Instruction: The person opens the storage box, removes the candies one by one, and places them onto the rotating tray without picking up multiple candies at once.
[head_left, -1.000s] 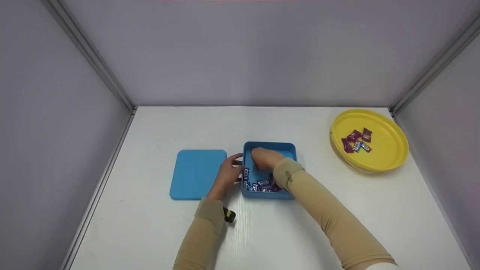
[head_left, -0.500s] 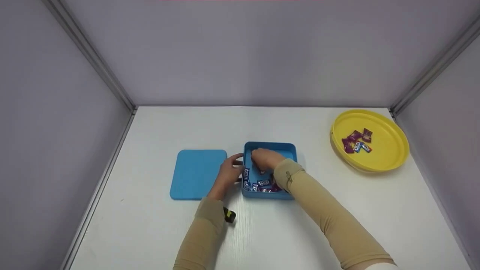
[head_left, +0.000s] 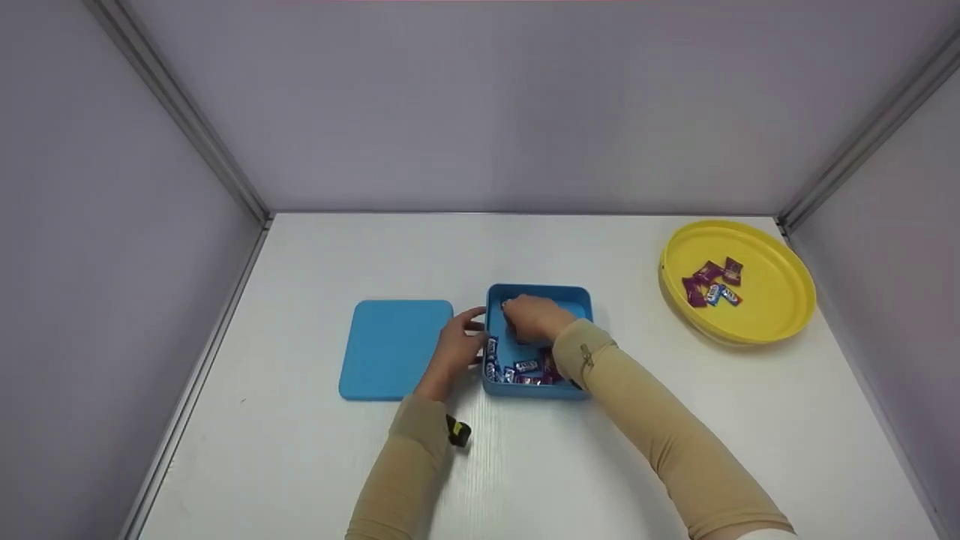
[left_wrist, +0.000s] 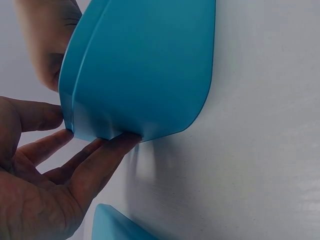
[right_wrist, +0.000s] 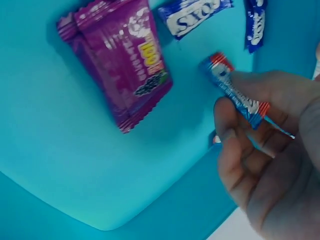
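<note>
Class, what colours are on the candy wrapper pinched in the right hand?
Blue with red and white ends: the candy in the right hand, clearest in the right wrist view.

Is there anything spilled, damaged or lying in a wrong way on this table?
Nothing stands out. The candies stay inside the blue box and the yellow plate, none on the table. The lid lies flat beside the box. The right hand pinches one blue wrapped candy.

A white surface (head_left: 525,465) with a faint wood grain fills the booth floor. Plain lilac-grey walls (head_left: 517,105) rise behind it and on both sides of it, joined at the back corners by grey metal rails (head_left: 180,112). The light is soft and even.
</note>
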